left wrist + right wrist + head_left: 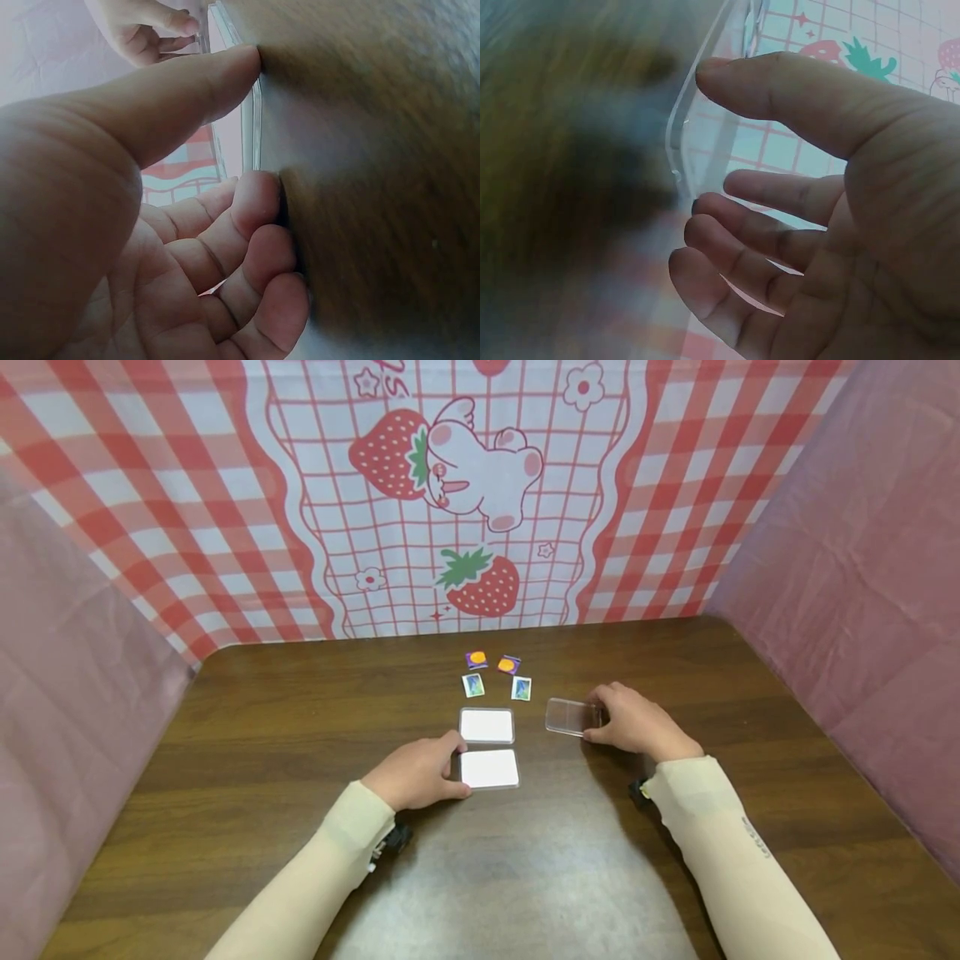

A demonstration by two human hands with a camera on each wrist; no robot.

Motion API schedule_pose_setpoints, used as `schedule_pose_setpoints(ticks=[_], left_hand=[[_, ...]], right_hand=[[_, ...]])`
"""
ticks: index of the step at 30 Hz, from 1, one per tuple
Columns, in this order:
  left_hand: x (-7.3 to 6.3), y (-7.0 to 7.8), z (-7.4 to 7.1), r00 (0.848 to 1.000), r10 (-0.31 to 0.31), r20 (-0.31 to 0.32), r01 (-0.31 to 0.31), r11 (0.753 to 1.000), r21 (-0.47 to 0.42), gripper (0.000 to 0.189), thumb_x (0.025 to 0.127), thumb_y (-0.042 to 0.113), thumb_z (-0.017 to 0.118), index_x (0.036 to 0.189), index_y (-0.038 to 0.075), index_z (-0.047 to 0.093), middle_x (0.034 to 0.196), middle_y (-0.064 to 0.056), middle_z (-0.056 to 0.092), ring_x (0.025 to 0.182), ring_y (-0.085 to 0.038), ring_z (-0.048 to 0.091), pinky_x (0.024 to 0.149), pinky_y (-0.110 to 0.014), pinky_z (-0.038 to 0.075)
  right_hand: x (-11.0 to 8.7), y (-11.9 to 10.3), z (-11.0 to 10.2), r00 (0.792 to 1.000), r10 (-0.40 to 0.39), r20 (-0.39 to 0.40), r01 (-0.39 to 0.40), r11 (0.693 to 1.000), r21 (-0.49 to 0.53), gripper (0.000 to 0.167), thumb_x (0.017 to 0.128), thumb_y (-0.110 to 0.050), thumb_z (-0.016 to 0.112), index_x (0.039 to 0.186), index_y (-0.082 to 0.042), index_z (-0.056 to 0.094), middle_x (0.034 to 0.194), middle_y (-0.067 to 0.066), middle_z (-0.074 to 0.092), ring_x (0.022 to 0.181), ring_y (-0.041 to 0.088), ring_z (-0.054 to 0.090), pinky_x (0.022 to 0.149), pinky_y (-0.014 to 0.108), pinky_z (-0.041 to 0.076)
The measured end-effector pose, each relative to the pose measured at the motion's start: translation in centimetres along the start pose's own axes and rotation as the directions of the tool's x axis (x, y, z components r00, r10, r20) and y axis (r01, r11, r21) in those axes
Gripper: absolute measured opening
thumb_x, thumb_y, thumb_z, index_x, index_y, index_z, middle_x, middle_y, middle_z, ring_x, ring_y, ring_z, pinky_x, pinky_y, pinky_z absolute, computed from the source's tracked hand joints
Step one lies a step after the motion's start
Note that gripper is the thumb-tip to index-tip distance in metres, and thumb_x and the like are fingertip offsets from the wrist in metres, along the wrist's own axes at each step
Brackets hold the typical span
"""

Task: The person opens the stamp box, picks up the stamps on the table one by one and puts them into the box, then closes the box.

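Observation:
Two clear-edged rectangular cases with white faces lie one above the other on the table: the upper white case (487, 726) and the lower white case (489, 769). My left hand (423, 772) grips the lower case at its left end, thumb by the near corner and index finger between the two cases. In the left wrist view the thumb (225, 79) meets the case's thin edge. On the right, my right hand (633, 720) holds a clear plastic cover (567, 716) by its right end. The right wrist view has the thumb (735, 86) on the cover's rim, the other fingers bent below.
Behind the cases lie two purple-and-orange pieces (476, 659) (509, 665) and two blue-green picture pieces (473, 685) (521, 688). A checked strawberry cloth (487, 510) hangs at the back of the wooden table (300, 710), with pink cloth (847, 568) on both sides.

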State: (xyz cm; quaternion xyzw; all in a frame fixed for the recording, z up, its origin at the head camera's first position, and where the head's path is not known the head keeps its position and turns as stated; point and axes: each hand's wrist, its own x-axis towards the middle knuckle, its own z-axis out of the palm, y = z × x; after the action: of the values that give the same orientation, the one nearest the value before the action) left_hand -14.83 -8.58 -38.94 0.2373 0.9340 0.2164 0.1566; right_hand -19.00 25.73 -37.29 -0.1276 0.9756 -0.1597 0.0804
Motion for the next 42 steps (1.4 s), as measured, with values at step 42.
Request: schedule_pose_setpoints(ticks=[42], left_hand=[[0.0,-0.1,-0.2,1.000,0.007,0.005,-0.007,1.000,0.006,0.056,0.091,0.038,0.081,0.133,0.010,0.056,0.085,0.001,0.059,0.074,-0.015,0.056,0.073,-0.035,0.048]], right_hand=[[-0.8,-2.1,-1.5,0.993,-0.064,-0.099,0.064,0.998,-0.006,0.048,0.093,-0.028,0.078,0.132,-0.003,0.065,0.120,0.015,0.066,0.097,0.026,0.063,0.081,0.052,0.053]])
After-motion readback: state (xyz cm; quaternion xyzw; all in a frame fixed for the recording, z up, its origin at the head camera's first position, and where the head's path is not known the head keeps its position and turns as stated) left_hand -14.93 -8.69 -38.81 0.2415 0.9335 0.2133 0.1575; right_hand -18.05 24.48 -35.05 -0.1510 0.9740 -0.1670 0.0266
